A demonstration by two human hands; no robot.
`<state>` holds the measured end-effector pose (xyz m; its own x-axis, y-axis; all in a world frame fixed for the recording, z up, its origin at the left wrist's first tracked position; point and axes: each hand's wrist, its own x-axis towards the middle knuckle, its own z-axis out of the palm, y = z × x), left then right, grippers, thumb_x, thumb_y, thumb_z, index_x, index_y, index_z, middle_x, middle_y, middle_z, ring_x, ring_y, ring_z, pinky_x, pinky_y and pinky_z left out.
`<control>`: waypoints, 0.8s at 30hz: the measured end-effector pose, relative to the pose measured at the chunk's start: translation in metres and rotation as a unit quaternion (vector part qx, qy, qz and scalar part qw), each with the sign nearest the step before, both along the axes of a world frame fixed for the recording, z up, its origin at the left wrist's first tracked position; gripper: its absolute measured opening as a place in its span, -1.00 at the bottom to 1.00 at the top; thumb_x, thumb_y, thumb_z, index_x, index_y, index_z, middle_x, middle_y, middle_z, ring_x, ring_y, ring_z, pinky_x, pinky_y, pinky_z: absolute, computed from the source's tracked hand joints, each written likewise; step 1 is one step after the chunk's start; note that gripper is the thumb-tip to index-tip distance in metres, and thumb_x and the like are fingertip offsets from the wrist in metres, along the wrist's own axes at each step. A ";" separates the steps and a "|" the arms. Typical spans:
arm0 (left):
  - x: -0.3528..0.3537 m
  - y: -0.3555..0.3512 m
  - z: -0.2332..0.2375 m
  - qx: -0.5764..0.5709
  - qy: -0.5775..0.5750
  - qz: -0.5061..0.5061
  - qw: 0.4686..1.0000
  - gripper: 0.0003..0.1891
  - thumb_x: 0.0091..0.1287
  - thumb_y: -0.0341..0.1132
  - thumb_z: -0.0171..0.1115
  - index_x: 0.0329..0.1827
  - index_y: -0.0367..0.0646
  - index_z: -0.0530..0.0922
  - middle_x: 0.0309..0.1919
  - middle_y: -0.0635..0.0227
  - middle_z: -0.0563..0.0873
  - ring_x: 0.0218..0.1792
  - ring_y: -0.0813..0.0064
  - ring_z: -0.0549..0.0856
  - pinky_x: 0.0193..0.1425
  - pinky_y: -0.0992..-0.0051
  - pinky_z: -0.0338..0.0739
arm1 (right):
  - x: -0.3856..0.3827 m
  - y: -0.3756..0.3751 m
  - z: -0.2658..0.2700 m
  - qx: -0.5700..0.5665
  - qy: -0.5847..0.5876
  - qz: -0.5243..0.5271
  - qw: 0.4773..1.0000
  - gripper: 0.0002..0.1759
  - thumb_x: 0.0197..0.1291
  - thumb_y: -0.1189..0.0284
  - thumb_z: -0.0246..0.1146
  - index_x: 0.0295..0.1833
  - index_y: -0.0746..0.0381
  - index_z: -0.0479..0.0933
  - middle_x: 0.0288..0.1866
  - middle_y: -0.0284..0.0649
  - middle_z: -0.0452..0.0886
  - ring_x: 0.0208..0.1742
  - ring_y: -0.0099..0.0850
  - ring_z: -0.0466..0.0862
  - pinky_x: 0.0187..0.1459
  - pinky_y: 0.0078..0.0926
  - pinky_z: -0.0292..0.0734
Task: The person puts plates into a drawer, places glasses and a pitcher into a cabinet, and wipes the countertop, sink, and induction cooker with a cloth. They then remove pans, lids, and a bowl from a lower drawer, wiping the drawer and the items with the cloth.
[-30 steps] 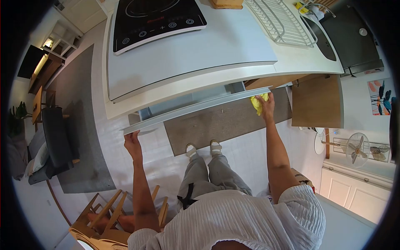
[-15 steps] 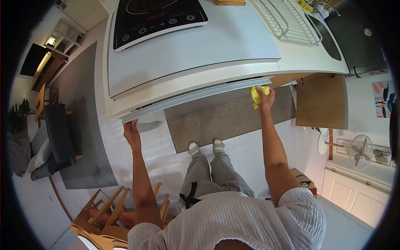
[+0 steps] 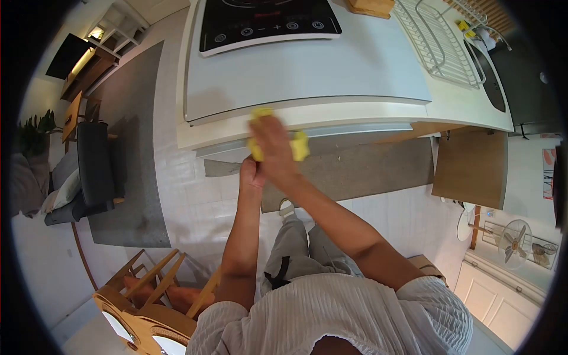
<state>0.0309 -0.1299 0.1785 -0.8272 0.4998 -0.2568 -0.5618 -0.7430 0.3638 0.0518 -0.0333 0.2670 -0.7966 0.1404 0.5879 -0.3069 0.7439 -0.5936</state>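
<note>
Yellow cloth (image 3: pixel 300 146) pokes out around right hand (image 3: pixel 273 148) grip, on counter edge (image 3: pixel 361 112).

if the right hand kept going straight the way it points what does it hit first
Likely the front edge of the white countertop: the right hand, holding a yellow cloth, points at it and looks about level with it. Motion blur leaves the depth unclear.

Both arms stretched forward, hands together
Right hand (image 3: pixel 273 145) blurred, palm down; left hand (image 3: pixel 252 173) curled just behind it, touching
</note>
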 end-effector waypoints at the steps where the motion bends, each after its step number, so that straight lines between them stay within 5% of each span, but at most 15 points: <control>1: 0.002 0.001 0.002 0.102 -0.033 0.019 0.994 -0.70 0.27 -0.46 0.07 0.03 -0.42 0.43 0.01 0.03 0.54 0.11 0.23 0.51 0.24 0.13 0.39 | -0.006 -0.012 0.012 0.016 0.016 0.064 0.998 -0.42 -0.08 0.64 0.12 0.18 0.24 0.39 0.20 -0.09 0.39 0.28 -0.08 0.32 0.30 -0.13 0.19; 6: -0.005 -0.002 -0.006 0.006 -0.078 0.055 0.995 -0.68 0.27 -0.51 0.01 0.07 -0.47 0.39 0.06 0.05 0.51 0.13 0.23 0.50 0.26 0.12 0.37 | -0.015 0.005 0.008 0.058 0.054 0.116 0.990 -0.41 -0.13 0.61 0.17 0.16 0.21 0.42 0.17 -0.18 0.43 0.27 -0.22 0.36 0.28 -0.16 0.22; 8: -0.010 -0.004 -0.009 -0.131 -0.056 0.012 0.990 -0.69 0.25 -0.53 0.00 0.03 -0.51 0.39 0.04 0.00 0.52 0.15 0.13 0.48 0.27 0.08 0.35 | 0.003 0.042 0.009 0.068 -0.014 0.075 0.995 -0.46 -0.11 0.61 0.19 0.12 0.19 0.45 0.17 -0.23 0.45 0.24 -0.27 0.40 0.25 -0.18 0.25; 11: -0.013 -0.006 -0.010 -0.041 0.012 -0.051 0.998 -0.69 0.23 -0.54 0.01 0.00 -0.56 0.38 -0.01 -0.09 0.54 0.15 -0.03 0.47 0.28 0.02 0.32 | 0.030 0.108 -0.009 0.114 0.037 -0.035 0.992 -0.51 -0.03 0.59 0.15 0.11 0.18 0.45 0.16 -0.23 0.45 0.27 -0.27 0.36 0.27 -0.17 0.17; 14: -0.019 0.000 -0.013 -0.043 0.010 -0.012 0.999 -0.76 0.22 -0.57 -0.06 -0.10 -0.60 0.40 0.01 -0.22 0.50 0.17 -0.21 0.40 0.32 -0.10 0.22 | 0.065 0.142 -0.020 0.100 0.082 -0.236 0.963 -0.52 -0.04 0.64 0.18 0.09 0.18 0.44 0.12 -0.19 0.46 0.18 -0.21 0.41 0.22 -0.20 0.23; 15: -0.021 0.002 -0.013 -0.043 0.010 -0.006 0.999 -0.76 0.22 -0.57 -0.06 -0.10 -0.60 0.40 0.01 -0.22 0.50 0.17 -0.21 0.40 0.32 -0.10 0.22 | 0.073 0.145 -0.038 0.100 0.082 -0.231 0.964 -0.52 -0.04 0.64 0.18 0.09 0.18 0.44 0.12 -0.19 0.46 0.18 -0.21 0.41 0.22 -0.20 0.23; 17: -0.024 0.008 -0.013 -0.051 0.030 0.011 0.998 -0.73 0.22 -0.56 0.00 -0.06 -0.60 0.40 -0.03 -0.21 0.53 0.11 -0.14 0.48 0.28 -0.03 0.31 | 0.090 0.147 -0.096 0.022 0.061 -0.107 0.992 -0.56 0.01 0.65 0.18 0.07 0.18 0.44 0.10 -0.16 0.47 0.15 -0.19 0.41 0.20 -0.20 0.25; 22: -0.009 0.006 -0.016 -0.087 0.061 0.030 0.994 -0.72 0.25 -0.52 0.00 -0.03 -0.53 0.43 0.05 -0.21 0.49 0.18 -0.12 0.43 0.31 -0.02 0.26 | 0.059 0.086 -0.230 0.050 -0.147 0.130 0.979 -0.61 0.04 0.55 0.09 0.06 0.23 0.45 0.04 -0.15 0.49 0.19 -0.20 0.40 0.21 -0.30 0.28; 24: 0.003 0.009 -0.021 -0.118 0.100 0.034 0.987 -0.66 0.28 -0.47 0.01 0.09 -0.48 0.38 0.12 -0.22 0.43 0.22 -0.08 0.40 0.32 0.02 0.28 | 0.027 0.057 -0.278 0.045 -0.115 0.215 0.969 -0.62 0.05 0.53 0.07 0.05 0.24 0.46 0.04 -0.17 0.47 0.19 -0.25 0.39 0.24 -0.34 0.26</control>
<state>0.0336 -0.1210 0.1579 -0.9031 0.3864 -0.1874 -0.4123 -0.6581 0.6300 0.0785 0.0235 -0.0110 -0.8814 -0.2773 0.3825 -0.4676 0.6276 -0.6224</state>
